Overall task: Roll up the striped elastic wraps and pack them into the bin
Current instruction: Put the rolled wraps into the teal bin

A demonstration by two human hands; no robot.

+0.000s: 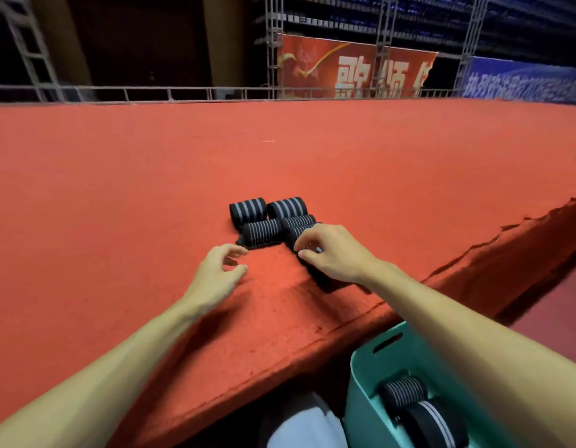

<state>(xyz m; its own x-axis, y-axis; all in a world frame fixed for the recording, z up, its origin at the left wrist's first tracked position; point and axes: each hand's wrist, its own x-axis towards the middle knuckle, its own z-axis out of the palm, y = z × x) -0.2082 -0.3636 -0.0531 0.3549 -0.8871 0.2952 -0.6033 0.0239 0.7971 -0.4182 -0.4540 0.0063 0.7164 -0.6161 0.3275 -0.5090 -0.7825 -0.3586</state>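
1. Left hand [220, 270]: held just above the red table [151, 189], grip apart, nothing held; fingertips are kept near the front-left roll, likely staged to brace or take it.
2. Rolled wraps [262, 232]: four are clustered mid-table, touching, presumably parked as finished stock within reach of both hands.
3. Right hand [331, 253]: grip is pinched together on a partly rolled wrap [301, 232]; a dark unrolled tail [325, 281] is trailed toward the table edge. Rolling is judged to be in progress.
4. Teal bin [364, 376]: set below the table edge at right, two rolls [406, 391] already inside; short drop for packing.
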